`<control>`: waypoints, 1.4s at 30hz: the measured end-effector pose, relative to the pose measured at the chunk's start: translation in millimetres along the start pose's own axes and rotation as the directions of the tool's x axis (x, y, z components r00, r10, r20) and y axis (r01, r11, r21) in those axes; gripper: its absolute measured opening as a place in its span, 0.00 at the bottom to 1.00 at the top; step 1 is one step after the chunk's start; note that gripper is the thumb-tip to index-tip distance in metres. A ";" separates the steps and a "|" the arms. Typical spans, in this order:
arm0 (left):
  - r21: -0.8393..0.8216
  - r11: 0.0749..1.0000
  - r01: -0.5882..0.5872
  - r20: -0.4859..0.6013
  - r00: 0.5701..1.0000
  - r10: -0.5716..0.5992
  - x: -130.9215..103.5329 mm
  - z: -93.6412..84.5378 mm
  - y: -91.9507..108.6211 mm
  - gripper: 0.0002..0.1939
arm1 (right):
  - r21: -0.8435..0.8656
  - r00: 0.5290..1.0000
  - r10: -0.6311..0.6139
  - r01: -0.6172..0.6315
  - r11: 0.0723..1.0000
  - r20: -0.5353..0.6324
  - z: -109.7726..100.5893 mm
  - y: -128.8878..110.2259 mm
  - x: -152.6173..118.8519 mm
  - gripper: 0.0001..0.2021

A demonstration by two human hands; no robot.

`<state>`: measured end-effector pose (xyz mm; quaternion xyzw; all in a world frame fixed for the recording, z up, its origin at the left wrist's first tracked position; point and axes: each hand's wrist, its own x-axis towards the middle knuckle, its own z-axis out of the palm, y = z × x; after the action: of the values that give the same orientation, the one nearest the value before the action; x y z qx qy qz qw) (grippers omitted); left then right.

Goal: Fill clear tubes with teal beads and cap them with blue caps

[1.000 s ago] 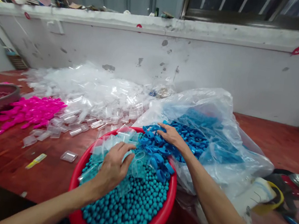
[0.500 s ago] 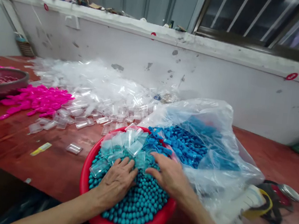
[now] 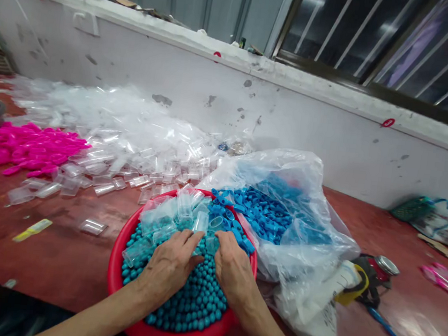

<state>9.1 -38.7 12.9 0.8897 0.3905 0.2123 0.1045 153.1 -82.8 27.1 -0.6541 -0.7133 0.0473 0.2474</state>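
Note:
A red basin [image 3: 116,263] in front of me holds many teal beads [image 3: 187,307], with clear plastic sleeves [image 3: 157,217] heaped on their far side. My left hand [image 3: 173,259] is over the middle of the beads, thumb apart from the fingers. Its fingertips reach the near end of a clear sleeve. Close by on the right, my right hand [image 3: 233,266] has its fingers bent inward beside another clear sleeve. What lies between those fingertips is hidden. Blue plastic pieces [image 3: 242,240] lie at the basin's right rim.
A clear bag [image 3: 305,166] of blue pieces leans beside the basin. Behind spreads a large pile of clear sleeves [image 3: 132,125], with bright pink pieces [image 3: 36,144] at left. A yellow-labelled item [image 3: 33,230] and a loose sleeve [image 3: 93,226] lie nearer. Tape [image 3: 356,285] lies at right.
The view has swung to the right. My right hand has moved inward toward my left, and its fingers have drawn together. My left hand has shifted forward toward the clear sleeves.

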 end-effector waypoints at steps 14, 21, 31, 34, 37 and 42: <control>0.095 0.991 0.091 0.509 0.851 -0.127 -15.3 5.2 14.4 0.11 | -0.126 0.980 0.157 -0.141 0.982 0.124 -30.9 36.9 -20.6 0.12; -0.387 0.816 0.430 0.557 0.814 -0.165 22.6 36.5 15.7 0.04 | -0.176 0.961 0.187 -0.152 0.972 0.202 -3.5 44.5 -6.3 0.13; -0.783 -0.211 0.585 0.598 0.801 0.001 14.2 27.3 0.8 0.14 | 0.669 0.962 0.264 -0.241 0.703 0.070 5.9 58.8 2.9 0.09; -0.792 -0.237 0.562 0.578 0.816 0.004 10.6 22.5 -3.3 0.13 | 0.506 0.991 0.110 -0.058 0.860 -0.074 11.8 58.3 2.3 0.10; -0.792 -0.207 0.574 0.586 0.811 0.005 8.4 18.1 -5.4 0.13 | 0.359 0.992 -0.027 0.070 0.931 -0.122 10.0 58.4 0.8 0.16; -0.823 -0.150 0.547 0.553 0.833 0.004 5.8 17.3 -5.3 0.16 | 0.409 0.994 -0.109 0.113 0.905 -0.031 2.2 56.8 0.2 0.15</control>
<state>17.1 -31.2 -2.6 0.4344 0.2632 0.2243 0.8317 203.8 -74.1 3.0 -0.5461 -0.7225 0.1792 0.3841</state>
